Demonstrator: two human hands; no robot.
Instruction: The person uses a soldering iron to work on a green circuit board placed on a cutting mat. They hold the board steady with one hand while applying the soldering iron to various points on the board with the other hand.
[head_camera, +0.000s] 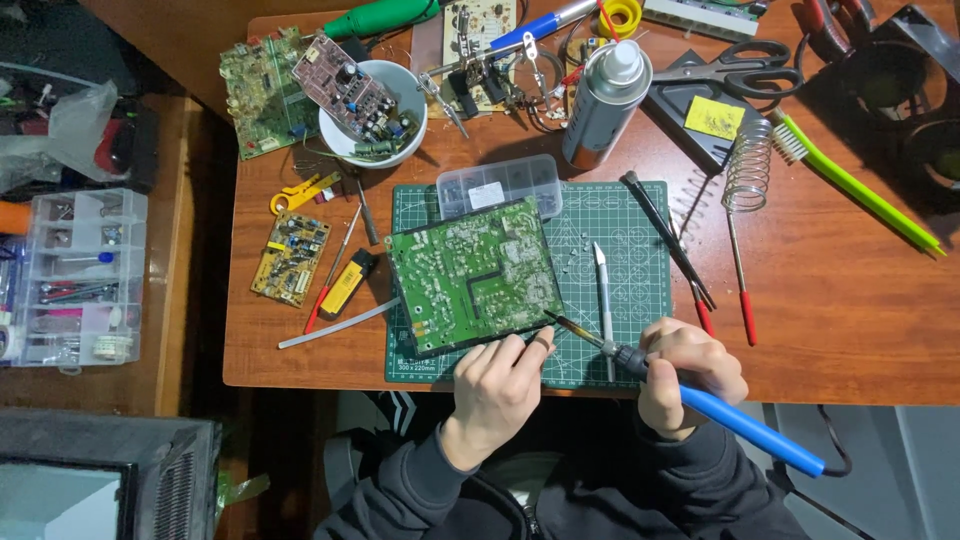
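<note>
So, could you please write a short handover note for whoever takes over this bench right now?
Left hand: steadies the near edge of the green circuit board, which lies solder side up on the green cutting mat.
Right hand: grips the blue-handled soldering iron, its tip at the board's near right corner.
Nearby: a craft knife on the mat right of the board, a spray can and a clear parts box behind it.
Done: the board is placed and the iron is at a joint.
Left: which joints are finished cannot be told.
</note>
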